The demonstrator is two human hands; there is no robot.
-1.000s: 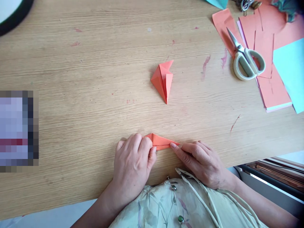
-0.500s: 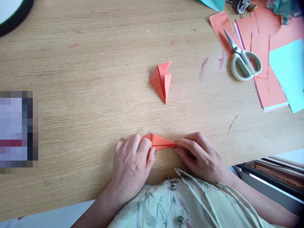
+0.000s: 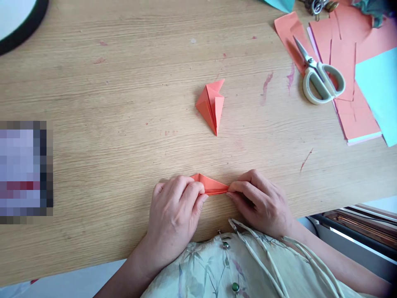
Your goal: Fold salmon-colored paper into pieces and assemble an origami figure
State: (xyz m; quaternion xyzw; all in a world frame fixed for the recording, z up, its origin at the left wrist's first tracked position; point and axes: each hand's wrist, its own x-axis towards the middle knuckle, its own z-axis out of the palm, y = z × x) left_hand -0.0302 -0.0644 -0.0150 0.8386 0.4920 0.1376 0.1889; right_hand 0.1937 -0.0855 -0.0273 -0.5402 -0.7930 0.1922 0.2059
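Note:
A folded piece of orange paper (image 3: 214, 185) lies near the table's front edge, long and narrow with a point on the right. My left hand (image 3: 176, 207) covers its left end, the thumb and index finger pinching the lower folded edge. At the right tip, my right hand (image 3: 263, 203) pinches the paper between thumb and fingers. Farther up the table rests a second folded orange paper piece (image 3: 210, 106), with several flaps and a point towards me; neither hand touches it. The underside of the held paper is hidden.
Scissors with pale handles (image 3: 322, 80) lie at the upper right on orange paper sheets (image 3: 359, 120), beside a light-blue sheet (image 3: 380, 89). Keys or metal bits (image 3: 318, 6) sit at the top edge. A blurred-out rectangular object (image 3: 21, 169) is at the left, below a round black-rimmed object (image 3: 37, 29).
My left hand has slid slightly right along the folded paper, covering more of its lower edge. The right hand still pinches the tip, its fingers a little farther over it.

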